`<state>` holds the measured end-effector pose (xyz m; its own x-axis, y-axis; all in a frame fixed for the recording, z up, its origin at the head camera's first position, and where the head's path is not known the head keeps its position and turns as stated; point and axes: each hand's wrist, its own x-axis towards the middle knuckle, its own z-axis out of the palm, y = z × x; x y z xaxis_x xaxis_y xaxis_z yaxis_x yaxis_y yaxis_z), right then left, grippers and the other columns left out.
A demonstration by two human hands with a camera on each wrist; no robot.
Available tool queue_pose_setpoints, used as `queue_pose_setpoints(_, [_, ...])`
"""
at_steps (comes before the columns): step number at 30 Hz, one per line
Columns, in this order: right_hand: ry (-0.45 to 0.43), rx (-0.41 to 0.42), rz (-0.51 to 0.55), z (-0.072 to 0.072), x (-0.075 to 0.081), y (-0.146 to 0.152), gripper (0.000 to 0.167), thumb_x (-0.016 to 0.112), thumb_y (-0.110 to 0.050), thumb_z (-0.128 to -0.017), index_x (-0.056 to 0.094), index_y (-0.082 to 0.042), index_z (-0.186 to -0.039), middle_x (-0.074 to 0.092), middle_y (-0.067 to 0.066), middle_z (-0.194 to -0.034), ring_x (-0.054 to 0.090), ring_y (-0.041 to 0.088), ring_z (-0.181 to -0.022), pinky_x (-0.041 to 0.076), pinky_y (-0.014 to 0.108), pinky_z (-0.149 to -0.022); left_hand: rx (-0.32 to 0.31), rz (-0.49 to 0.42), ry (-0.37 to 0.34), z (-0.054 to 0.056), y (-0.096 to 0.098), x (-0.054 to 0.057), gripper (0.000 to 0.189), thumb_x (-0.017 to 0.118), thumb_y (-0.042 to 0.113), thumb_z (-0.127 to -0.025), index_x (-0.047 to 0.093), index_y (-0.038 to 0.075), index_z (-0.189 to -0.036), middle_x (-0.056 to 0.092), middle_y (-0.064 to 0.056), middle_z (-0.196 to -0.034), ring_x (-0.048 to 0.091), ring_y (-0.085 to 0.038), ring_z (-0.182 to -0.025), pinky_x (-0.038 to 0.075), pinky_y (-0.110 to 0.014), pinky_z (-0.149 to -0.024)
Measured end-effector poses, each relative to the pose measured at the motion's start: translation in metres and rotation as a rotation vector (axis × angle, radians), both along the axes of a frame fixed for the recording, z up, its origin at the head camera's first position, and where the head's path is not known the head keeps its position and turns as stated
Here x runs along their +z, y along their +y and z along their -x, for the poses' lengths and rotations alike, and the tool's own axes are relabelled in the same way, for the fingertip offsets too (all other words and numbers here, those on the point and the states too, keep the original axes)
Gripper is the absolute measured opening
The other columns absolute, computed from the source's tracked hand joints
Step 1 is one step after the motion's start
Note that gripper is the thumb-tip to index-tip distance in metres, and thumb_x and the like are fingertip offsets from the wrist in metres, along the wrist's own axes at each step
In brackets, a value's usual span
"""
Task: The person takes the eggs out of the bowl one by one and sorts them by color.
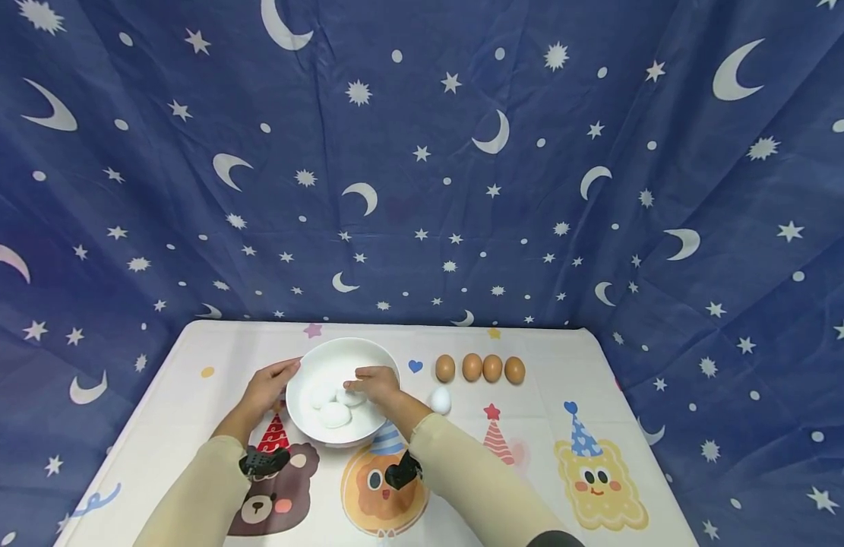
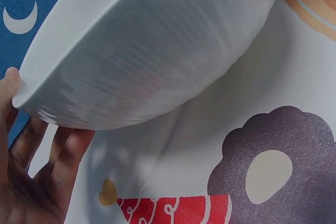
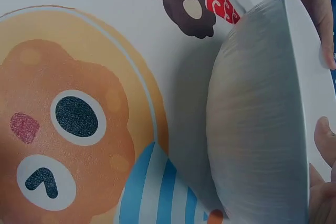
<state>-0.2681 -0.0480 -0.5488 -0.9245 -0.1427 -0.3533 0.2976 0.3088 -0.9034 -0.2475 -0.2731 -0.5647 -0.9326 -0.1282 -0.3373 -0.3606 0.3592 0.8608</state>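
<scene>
A white bowl [image 1: 305, 422] sits on the table's left half with white eggs [image 1: 336, 415] inside. My left hand [image 1: 263, 391] grips its left rim; in the left wrist view the thumb lies on the rim and the fingers [image 2: 71, 153] are under the wall. My right hand [image 1: 376, 385] reaches over the right rim into the bowl. Its fingertips are right above a white egg [image 1: 351, 398], which they partly cover. The right wrist view shows bent fingers [image 3: 325, 140] past the rim, and I cannot tell whether they hold that egg.
Right of the bowl, a single white egg [image 1: 440, 400] lies beside my right forearm. Several brown eggs [image 1: 492, 368] form a row behind it. The table [image 1: 223, 346] has a cloth printed with cartoon figures, and a blue curtain [image 1: 422, 213] with moons and stars hangs behind.
</scene>
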Motion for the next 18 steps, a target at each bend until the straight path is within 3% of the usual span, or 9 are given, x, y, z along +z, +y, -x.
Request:
queue_pose_setpoints(5, [-0.016, 0.028, -0.059, -0.0010, -0.0006, -0.0019, 0.043, 0.083, -0.012, -0.080, 0.069, 0.000, -0.119, 0.069, 0.013, -0.121, 0.062, 0.026, -0.116, 0.050, 0.036, -0.099, 0.001, 0.001, 0.001, 0.0002, -0.0003, -0.0005, 0.063, 0.047, 0.052, -0.101, 0.044, 0.011, -0.148, 0.045, -0.022, -0.149, 0.054, -0.040, -0.123, 0.054, -0.026, -0.066])
queue_pose_setpoints(18, [0.024, 0.068, -0.263, -0.0009, -0.0037, -0.0088, 0.042, 0.086, -0.018, -0.076, 0.073, -0.007, -0.115, 0.071, 0.010, -0.116, 0.066, 0.020, -0.103, 0.055, 0.030, -0.090, 0.002, -0.009, 0.009, 0.0011, -0.0009, -0.0027, 0.062, 0.047, 0.051, -0.101, 0.045, 0.010, -0.148, 0.045, -0.022, -0.149, 0.053, -0.041, -0.125, 0.055, -0.024, -0.068])
